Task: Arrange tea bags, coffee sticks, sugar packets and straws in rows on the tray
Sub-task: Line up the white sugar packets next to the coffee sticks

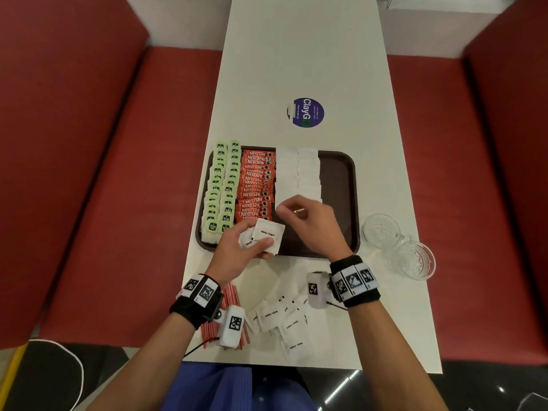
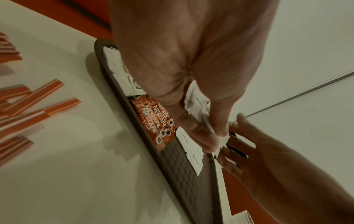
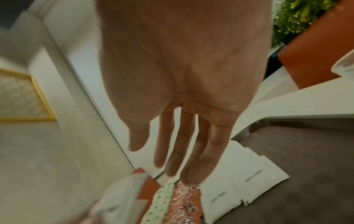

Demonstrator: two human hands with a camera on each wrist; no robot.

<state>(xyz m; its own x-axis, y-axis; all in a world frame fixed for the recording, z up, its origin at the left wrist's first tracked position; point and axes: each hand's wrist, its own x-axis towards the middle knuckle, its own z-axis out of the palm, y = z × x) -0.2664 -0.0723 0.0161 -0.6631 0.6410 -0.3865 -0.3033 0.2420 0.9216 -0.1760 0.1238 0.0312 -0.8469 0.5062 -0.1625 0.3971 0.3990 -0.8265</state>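
Note:
A brown tray (image 1: pixel 341 179) holds two columns of green tea bags (image 1: pixel 221 188), a column of red coffee sticks (image 1: pixel 256 185) and two columns of white sugar packets (image 1: pixel 298 173). My left hand (image 1: pixel 261 247) hovers over the tray's near edge and grips a small stack of sugar packets (image 1: pixel 268 235) between thumb and fingers, as the left wrist view shows with the stack (image 2: pixel 195 97). My right hand (image 1: pixel 284 210) reaches over the near end of the sugar columns. Its fingers (image 3: pixel 182 151) are straight and hold nothing. Red-striped straws (image 1: pixel 234 295) lie on the table under my left wrist.
Loose sugar packets (image 1: pixel 284 318) are scattered on the white table near its front edge. Two clear glasses (image 1: pixel 379 229) (image 1: pixel 415 261) stand right of the tray. A round sticker (image 1: pixel 305 112) lies beyond it. The tray's right part (image 3: pixel 306 166) is bare. Red benches flank the table.

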